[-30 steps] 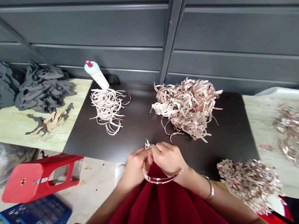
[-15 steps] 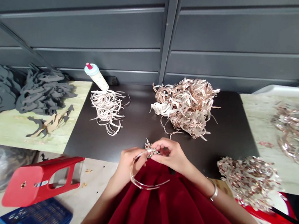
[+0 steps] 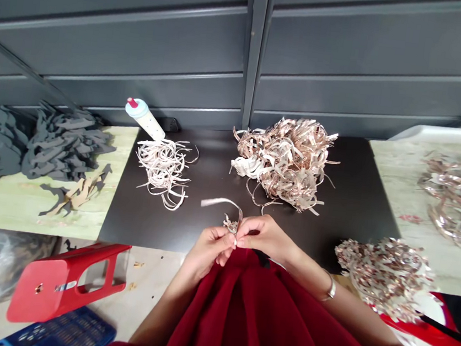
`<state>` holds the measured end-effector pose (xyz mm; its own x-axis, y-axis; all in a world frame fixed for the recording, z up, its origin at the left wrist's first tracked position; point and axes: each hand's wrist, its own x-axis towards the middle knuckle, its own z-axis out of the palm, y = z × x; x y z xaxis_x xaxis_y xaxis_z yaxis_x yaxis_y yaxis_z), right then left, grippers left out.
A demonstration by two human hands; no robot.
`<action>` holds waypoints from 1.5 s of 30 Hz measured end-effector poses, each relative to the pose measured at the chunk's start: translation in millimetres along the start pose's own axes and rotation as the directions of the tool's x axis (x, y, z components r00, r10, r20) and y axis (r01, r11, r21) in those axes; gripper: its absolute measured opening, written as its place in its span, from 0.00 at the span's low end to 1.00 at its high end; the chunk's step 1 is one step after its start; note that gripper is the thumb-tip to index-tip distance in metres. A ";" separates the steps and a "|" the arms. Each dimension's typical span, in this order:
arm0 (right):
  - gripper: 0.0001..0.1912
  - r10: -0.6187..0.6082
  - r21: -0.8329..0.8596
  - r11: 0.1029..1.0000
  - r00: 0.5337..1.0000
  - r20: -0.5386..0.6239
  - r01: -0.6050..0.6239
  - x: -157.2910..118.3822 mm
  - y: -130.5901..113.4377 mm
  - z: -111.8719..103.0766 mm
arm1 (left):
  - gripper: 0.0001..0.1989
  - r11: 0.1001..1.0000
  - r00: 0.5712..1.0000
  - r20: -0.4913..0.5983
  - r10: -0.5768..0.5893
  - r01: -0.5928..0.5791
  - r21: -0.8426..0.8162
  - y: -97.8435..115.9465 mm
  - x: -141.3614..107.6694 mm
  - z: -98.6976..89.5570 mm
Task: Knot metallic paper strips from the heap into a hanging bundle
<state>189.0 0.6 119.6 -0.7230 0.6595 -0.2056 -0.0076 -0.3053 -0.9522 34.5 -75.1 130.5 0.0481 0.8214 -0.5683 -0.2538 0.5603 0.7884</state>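
My left hand [image 3: 210, 251] is closed, thumb and fingers pinched around the base of a small bunch of shiny rose-gold and white frilly pieces [image 3: 230, 224]. Against it, the fingertips of my right hand [image 3: 264, 235] are pinched on a thin rose-gold strip [image 3: 227, 201]. That strip curves up from between the hands and its free end points left over the dark table. The exact contact point is partly hidden by the fingers. A tangled pile of rose-gold strips [image 3: 293, 166] lies beyond my right hand, and a pile of pale strips [image 3: 160, 165] lies farther left.
A bottle with a red tip [image 3: 147, 121] leans behind the pale strips. Dark grey cut-outs [image 3: 65, 146] are heaped at left. A frilly rose-gold heap [image 3: 383, 276] sits at right. A red stool [image 3: 64, 282] and blue crate [image 3: 66, 332] are below left.
The strip, which looped down below my hands, now arcs upward above them and to the left. My left hand has turned, and the fingertips of both hands have come together.
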 end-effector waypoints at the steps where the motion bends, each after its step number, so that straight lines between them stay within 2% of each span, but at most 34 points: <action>1: 0.11 -0.004 -0.003 1.000 1.000 -0.014 0.004 0.4 1.3 1.1 | 0.24 0.999 0.999 -0.008 0.044 -0.044 0.027 1.1 -1.8 0.4; 4: 0.09 -0.038 -0.013 0.999 0.999 -0.027 0.038 1.1 2.0 4.9 | 0.20 0.965 0.981 0.028 0.190 -0.192 0.178 8.9 -8.7 -1.4; 8: 0.09 -0.091 0.007 0.996 0.995 0.031 0.091 1.5 -0.7 8.4 | 0.16 0.904 0.967 0.114 0.229 -0.255 0.344 17.9 -12.0 -8.3; 13: 0.11 -0.080 0.021 0.997 0.991 0.110 0.078 0.9 -6.0 6.4 | 0.13 0.879 0.939 0.243 0.244 -0.319 0.354 21.8 -12.8 -13.8; 16: 0.11 -0.117 0.126 0.988 0.970 0.215 0.091 0.6 -8.0 1.7 | 0.15 0.845 0.909 0.292 0.297 -0.393 0.364 22.4 -16.5 -11.7; 19: 0.10 -0.136 0.209 0.975 0.943 0.303 0.073 2.2 -6.6 -7.2 | 0.16 0.810 0.887 0.278 0.369 -0.454 0.372 19.2 -19.6 -8.0; 22: 0.10 -0.165 0.200 0.974 0.939 0.300 0.107 5.4 -3.3 -19.9 | 0.15 0.817 0.875 0.197 0.442 -0.483 0.314 12.9 -20.1 -6.2; 24: 0.10 -0.184 0.158 0.977 0.938 0.295 0.142 7.2 -0.9 -27.8 | 0.14 0.788 0.858 0.128 0.497 -0.508 0.348 9.0 -19.1 -6.3; 26: 0.12 -0.182 0.095 0.983 0.931 0.317 0.160 7.7 1.4 -33.0 | 0.12 0.693 0.812 0.100 0.575 -0.548 0.467 6.0 -17.6 -6.7; 30: 0.28 -0.173 0.118 0.983 0.926 0.336 0.140 5.9 3.1 -30.6 | 0.09 0.400 0.645 0.149 0.749 -0.620 0.675 1.4 -14.3 -6.2; 32: 0.32 -0.154 0.022 0.988 0.946 0.284 0.154 5.2 1.3 -23.1 | 0.10 0.318 0.607 0.171 0.776 -0.610 0.726 -1.1 -13.2 -5.5; 35: 0.22 -0.168 -0.333 0.921 0.977 0.135 0.205 6.2 -3.4 -9.0 | 0.10 0.306 0.651 0.173 0.739 -0.554 0.774 -3.8 -12.8 -4.6; 37: 0.17 -0.204 -0.487 0.847 0.976 0.070 0.212 7.8 -6.3 -2.4 | 0.10 0.358 0.698 0.143 0.702 -0.519 0.776 -3.8 -13.1 -3.9; 39: 0.15 -0.215 -0.532 0.815 0.972 0.091 0.230 9.3 -8.2 -1.0 | 0.11 0.441 0.732 0.103 0.673 -0.509 0.739 -2.5 -13.7 -3.3; 41: 0.16 -0.197 -0.520 0.816 0.967 0.162 0.254 9.9 -9.2 -4.7 | 0.12 0.544 0.769 0.057 0.636 -0.500 0.673 -1.4 -14.3 -3.0; 45: 0.16 -0.162 -0.514 0.815 0.956 0.243 0.269 7.8 -10.7 -16.3 | 0.15 0.757 0.852 -0.034 0.523 -0.446 0.477 -3.4 -14.1 -6.6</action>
<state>194.7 20.1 124.5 -0.8581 0.5133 0.0123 0.1549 0.2817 -0.9469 28.3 -89.3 134.3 -0.1241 0.9890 -0.0799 0.2474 0.1089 0.9628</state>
